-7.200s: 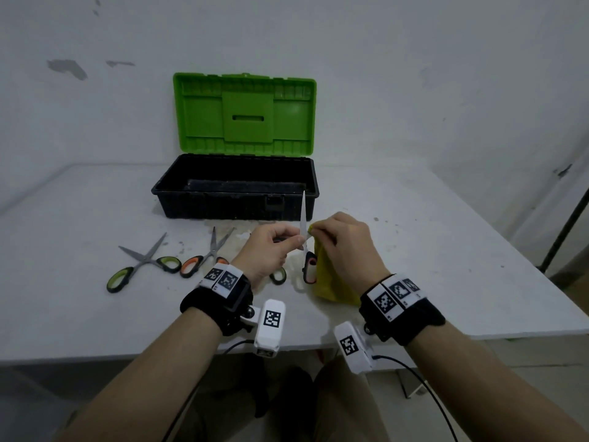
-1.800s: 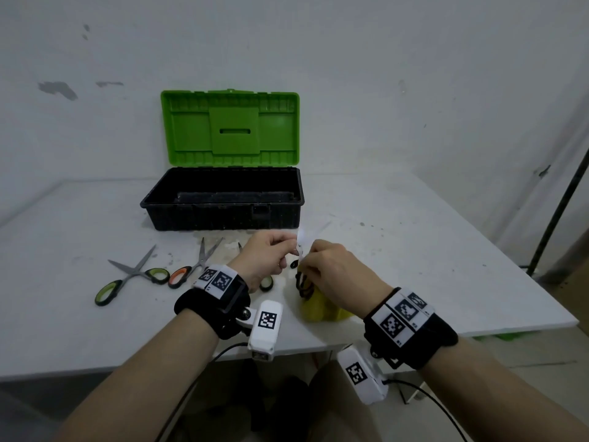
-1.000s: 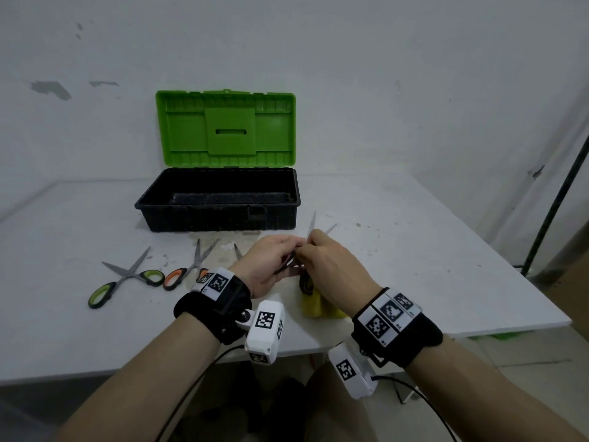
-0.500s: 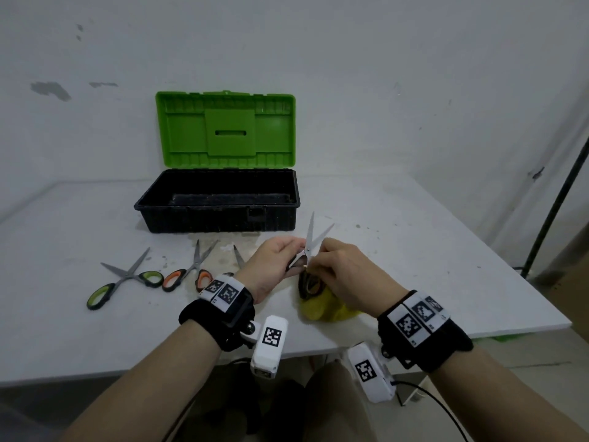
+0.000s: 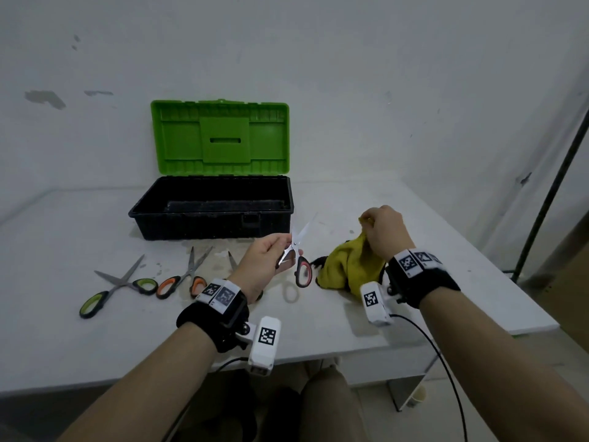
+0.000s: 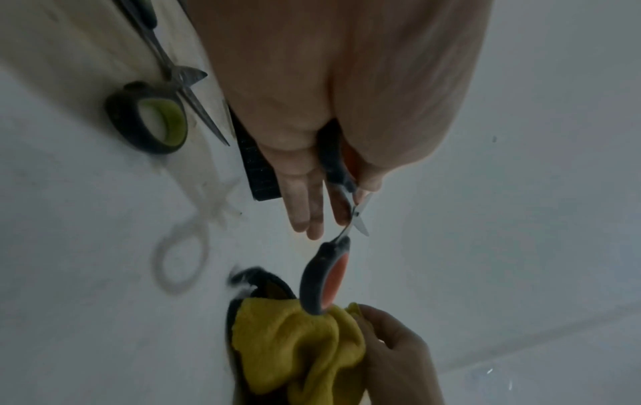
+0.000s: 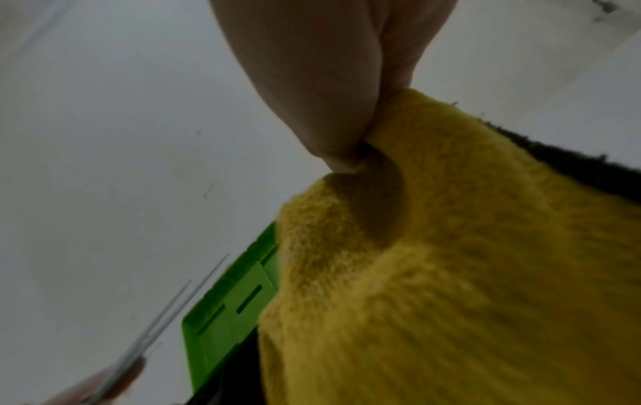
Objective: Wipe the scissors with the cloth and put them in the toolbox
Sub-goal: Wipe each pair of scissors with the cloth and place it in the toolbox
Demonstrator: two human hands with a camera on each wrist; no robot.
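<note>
My left hand [image 5: 284, 252] pinches the red-handled scissors [image 5: 302, 272] near the pivot. Their blades point up and stand slightly apart in front of the toolbox [image 5: 178, 224]. In the left wrist view the scissors [image 6: 324, 282] hang from my fingers, one handle loop low. My right hand [image 5: 371, 220] is off to the right and pinches the yellow cloth [image 5: 345, 266] by a fold, lifting it while its lower part rests on the table. The right wrist view shows that cloth [image 7: 451, 274] gripped between thumb and fingers [image 7: 341, 153]. Cloth and scissors are apart.
The toolbox is open, its green lid [image 5: 220, 135] upright at the back. Green-handled scissors [image 5: 118, 283] and orange-handled scissors [image 5: 183, 277] lie at the left. A third pair [image 5: 232, 259] lies partly hidden behind my left wrist. The table edge [image 5: 318, 355] runs close in front.
My right hand has pulled away to the right and up with the cloth, leaving the scissors. The left hand keeps the scissors alone, slightly raised.
</note>
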